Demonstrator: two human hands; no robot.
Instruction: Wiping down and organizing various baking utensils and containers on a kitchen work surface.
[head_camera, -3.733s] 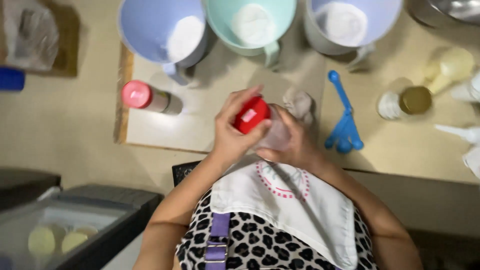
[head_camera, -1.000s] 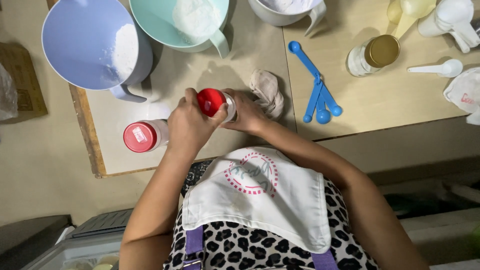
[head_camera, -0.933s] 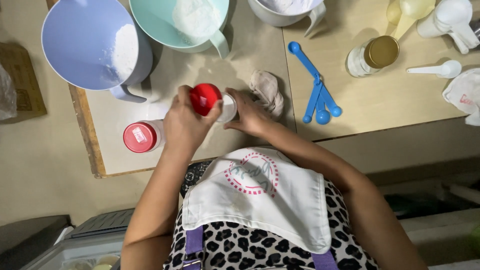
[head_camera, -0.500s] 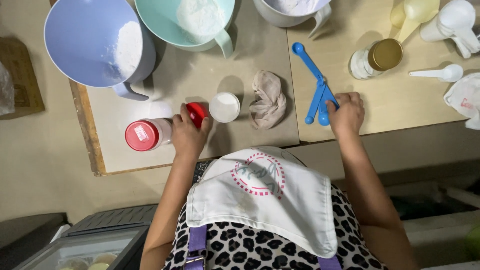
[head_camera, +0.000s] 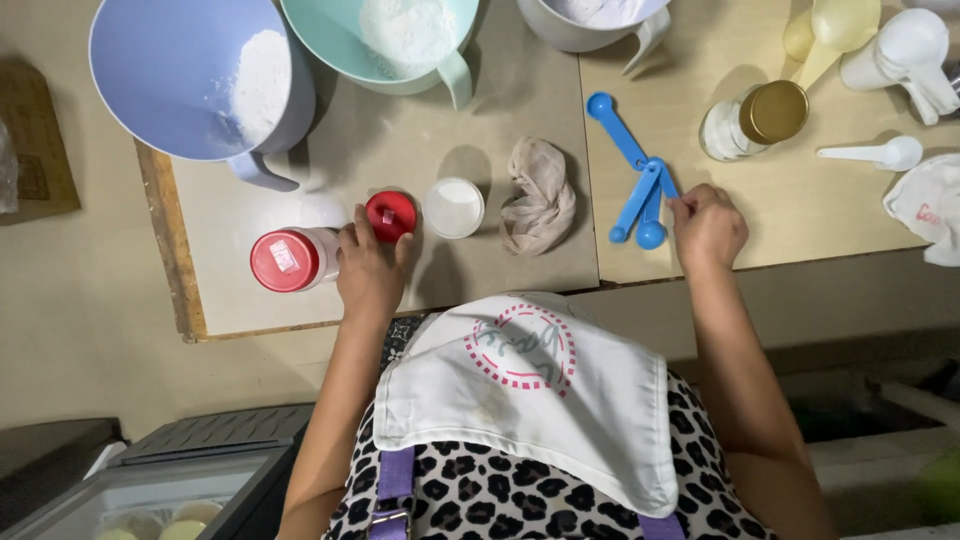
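A pale wooden board (head_camera: 250, 300) covers the left part of the counter (head_camera: 800, 230) and carries most of the things. At its top edge stand 2 large jugs with white powder inside, a lavender jug (head_camera: 190, 75) on the left and a mint-green jug (head_camera: 385, 40) beside it, with a third, grey jug (head_camera: 600, 20) partly cut off further right. A crumpled beige cloth (head_camera: 540, 195) lies near the board's right edge. The left hand (head_camera: 370, 270) rests flat on the board with its fingers spread loosely, its fingertips touching the red lid (head_camera: 390, 215) that lies top-up just ahead of them; it grips nothing. Just left of that hand lies a second small jar (head_camera: 290, 260), capped in red. Just right of the red lid stands the open jar (head_camera: 454, 207), white inside, apart from both hands. The right hand (head_camera: 708, 228) is curled on the counter, its fingertips pinching the joined ends of the blue measuring spoons (head_camera: 635, 180), which fan out up and to the left from the grip. Beyond them stands a gold-lidded jar (head_camera: 755, 120), and a white spoon (head_camera: 880, 153) lies near the right edge.
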